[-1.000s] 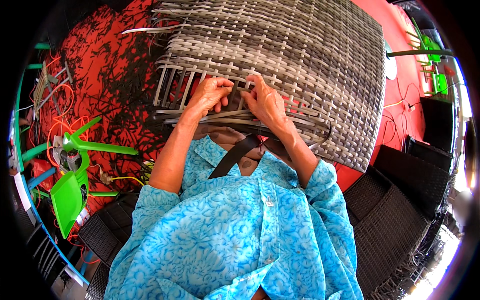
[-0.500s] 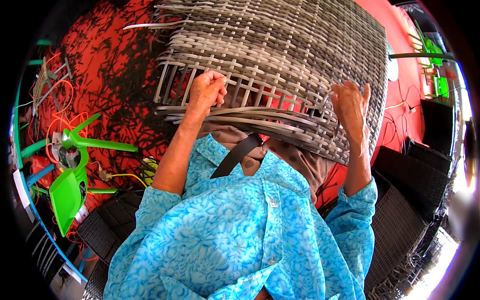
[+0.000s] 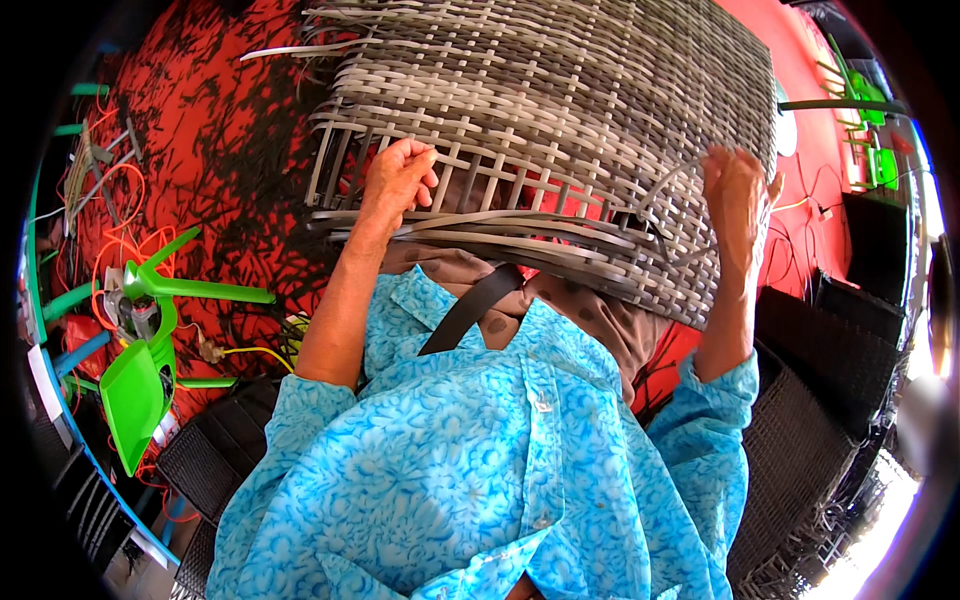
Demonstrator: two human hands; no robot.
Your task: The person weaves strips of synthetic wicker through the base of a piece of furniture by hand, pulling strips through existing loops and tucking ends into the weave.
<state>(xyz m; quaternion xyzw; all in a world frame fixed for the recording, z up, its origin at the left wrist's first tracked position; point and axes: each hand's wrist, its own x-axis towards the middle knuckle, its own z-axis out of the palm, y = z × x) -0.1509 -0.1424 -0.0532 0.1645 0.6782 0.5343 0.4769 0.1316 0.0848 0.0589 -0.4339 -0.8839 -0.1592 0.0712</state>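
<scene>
A woven wicker panel (image 3: 560, 90) of flat grey-brown strips lies across my lap. Along its near side is an open gap of bare cross strips, bordered by a bundle of loose long strips (image 3: 480, 228). My left hand (image 3: 400, 182) is closed in a pinch over the left part of this gap; whatever its fingertips hold is hidden. Raised over the panel's right side, my right hand (image 3: 735, 200) has its fingers curled around a thin strip (image 3: 665, 182), which arcs up from the weave to it.
Dark strip offcuts (image 3: 230, 170) litter the red floor on the left. A green plastic stool (image 3: 135, 390) stands there, beside orange cables (image 3: 125, 235). Dark wicker pieces (image 3: 800, 430) are on the right. One pale strip (image 3: 300, 50) sticks out past the panel's far left edge.
My right hand has moved up and to the right, drawing the thin strip into a longer arc. My left hand has shifted slightly left, still pinched.
</scene>
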